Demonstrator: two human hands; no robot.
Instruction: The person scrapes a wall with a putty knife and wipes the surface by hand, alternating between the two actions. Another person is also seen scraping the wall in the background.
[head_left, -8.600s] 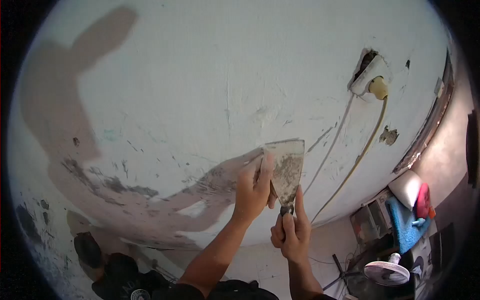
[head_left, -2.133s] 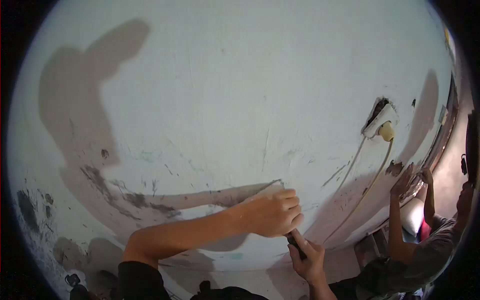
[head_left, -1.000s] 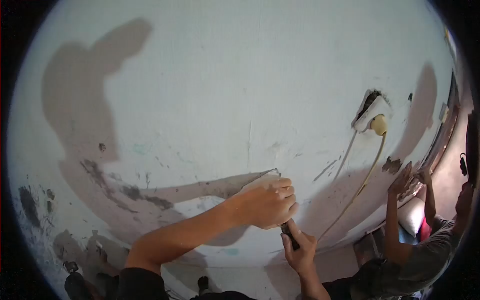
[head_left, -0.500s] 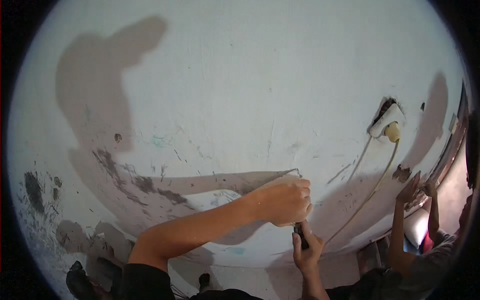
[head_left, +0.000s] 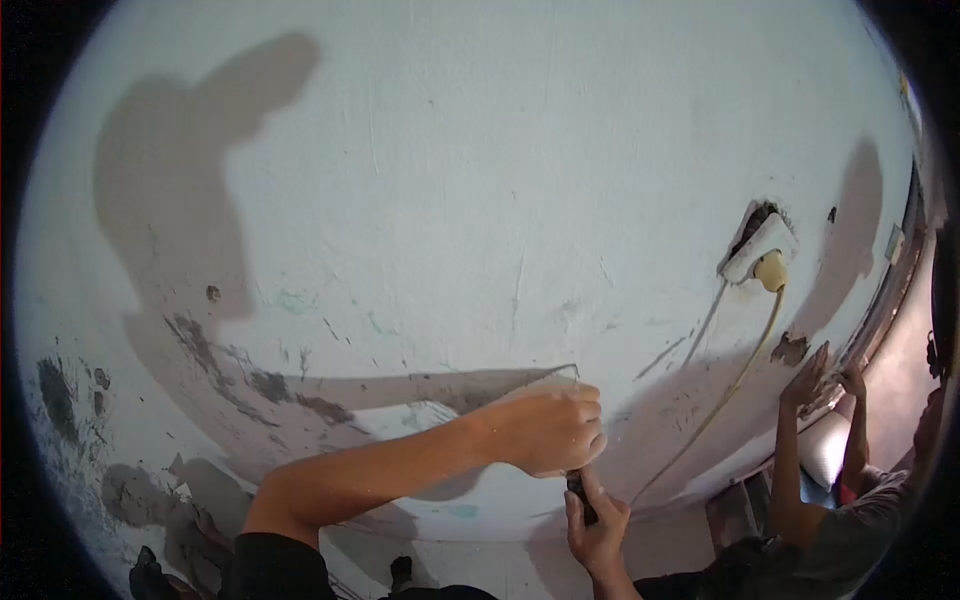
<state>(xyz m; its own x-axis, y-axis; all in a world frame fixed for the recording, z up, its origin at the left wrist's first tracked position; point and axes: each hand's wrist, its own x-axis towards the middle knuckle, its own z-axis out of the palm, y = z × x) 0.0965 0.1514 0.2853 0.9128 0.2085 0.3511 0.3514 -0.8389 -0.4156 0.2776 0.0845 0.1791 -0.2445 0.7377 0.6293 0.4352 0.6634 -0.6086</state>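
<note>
My left hand (head_left: 550, 428) is closed in front of the pale wall (head_left: 450, 200), with its arm reaching across from the lower left. Above its knuckles shows the thin edge of a scraper-like tool (head_left: 562, 371), close to the wall; most of the tool is hidden. Just below, my right hand (head_left: 600, 525) is wrapped round the dark handle (head_left: 580, 497), whose upper end meets the left hand. Dark scuffs (head_left: 270, 385) mark the wall left of the hands.
A socket (head_left: 757, 245) with a yellowish plug (head_left: 771, 271) and hanging cord (head_left: 740, 385) is at the right. Beyond it, another person's hands (head_left: 805, 378) are raised at the wall beside a white cushion (head_left: 828, 447). Dark footwear (head_left: 147, 575) shows lower left.
The view has shifted, so wall marks and socket appear farther left and slightly lower. Both my hands appear lower and farther left too, with their grip unchanged.
</note>
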